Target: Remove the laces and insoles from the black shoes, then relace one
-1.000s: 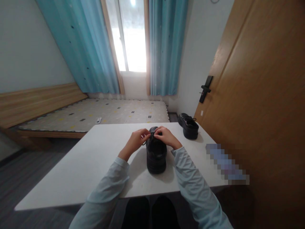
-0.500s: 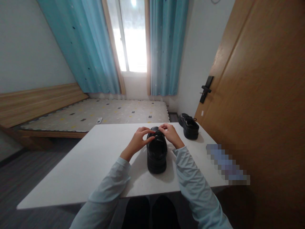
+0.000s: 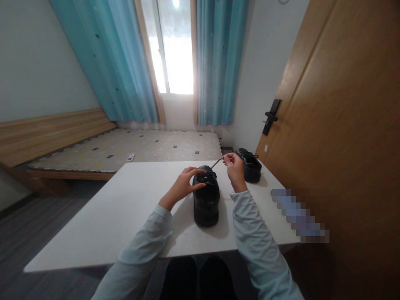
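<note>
A black lace-up shoe [image 3: 206, 208] stands on the white table with its heel toward me and its toe pointing away. My left hand [image 3: 184, 183] steadies it from the left, fingers at the lacing and thumb on the edge of the opening. Right of the toe and raised above it, my right hand [image 3: 234, 166] pinches the end of a black shoelace [image 3: 216, 163]. That lace is drawn taut from the front of the lacing up to my fingertips. Behind my right hand sits a second black shoe [image 3: 252, 171], its laces lying on top.
The white table [image 3: 118, 216] reaches to a bed [image 3: 150, 146] on which a small white remote [image 3: 130, 157] lies. A blurred bluish item [image 3: 296, 214] is at the table's right edge. Close on the right is a wooden door [image 3: 343, 125] with a black handle.
My right hand has moved up and right from the lacing, pulling the lace end out straight. My left hand has stayed at the shoe, which stands in the same spot.
</note>
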{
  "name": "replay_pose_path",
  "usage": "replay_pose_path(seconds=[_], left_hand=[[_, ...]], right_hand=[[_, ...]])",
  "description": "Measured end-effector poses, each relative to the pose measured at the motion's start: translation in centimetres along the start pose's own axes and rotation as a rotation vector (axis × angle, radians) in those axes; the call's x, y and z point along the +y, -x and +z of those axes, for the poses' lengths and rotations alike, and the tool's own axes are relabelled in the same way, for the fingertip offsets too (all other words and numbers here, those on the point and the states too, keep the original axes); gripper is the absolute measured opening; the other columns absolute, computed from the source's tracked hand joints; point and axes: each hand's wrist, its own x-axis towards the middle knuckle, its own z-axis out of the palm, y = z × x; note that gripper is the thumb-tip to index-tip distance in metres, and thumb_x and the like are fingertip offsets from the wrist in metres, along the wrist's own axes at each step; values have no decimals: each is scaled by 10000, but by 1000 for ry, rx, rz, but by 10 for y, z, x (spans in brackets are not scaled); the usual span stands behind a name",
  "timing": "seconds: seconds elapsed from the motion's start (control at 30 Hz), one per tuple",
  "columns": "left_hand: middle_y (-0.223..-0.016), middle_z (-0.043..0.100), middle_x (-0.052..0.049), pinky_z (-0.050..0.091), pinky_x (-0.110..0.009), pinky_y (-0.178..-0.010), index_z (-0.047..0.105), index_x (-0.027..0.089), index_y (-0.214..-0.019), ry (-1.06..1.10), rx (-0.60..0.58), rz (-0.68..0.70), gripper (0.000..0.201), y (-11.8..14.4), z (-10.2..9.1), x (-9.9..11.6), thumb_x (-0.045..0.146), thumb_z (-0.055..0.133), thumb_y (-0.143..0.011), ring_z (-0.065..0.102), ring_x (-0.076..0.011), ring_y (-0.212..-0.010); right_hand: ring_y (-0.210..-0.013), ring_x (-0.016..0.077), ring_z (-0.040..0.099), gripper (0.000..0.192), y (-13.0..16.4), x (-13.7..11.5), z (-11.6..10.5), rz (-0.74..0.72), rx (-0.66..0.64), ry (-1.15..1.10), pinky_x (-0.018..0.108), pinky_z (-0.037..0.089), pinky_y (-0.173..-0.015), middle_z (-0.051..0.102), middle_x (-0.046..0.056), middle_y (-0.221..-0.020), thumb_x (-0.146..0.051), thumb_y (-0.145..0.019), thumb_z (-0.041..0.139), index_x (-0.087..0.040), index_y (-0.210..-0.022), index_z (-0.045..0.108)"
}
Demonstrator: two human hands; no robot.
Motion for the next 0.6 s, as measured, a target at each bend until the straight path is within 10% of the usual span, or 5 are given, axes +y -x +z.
replay_pose_path(seconds=[0.6], left_hand=[[-1285,540,-121,378,-445,-1037,501,200,-1249,113,-158,-175,574,2,6,-9,543,556,-792,495,-270,-1204]], right_hand=[[-623,124,543,233,-2,-3,-7,-69,148,-122,259,459,-625,583,15,-733,-410,-817,526,-177,-796,522]])
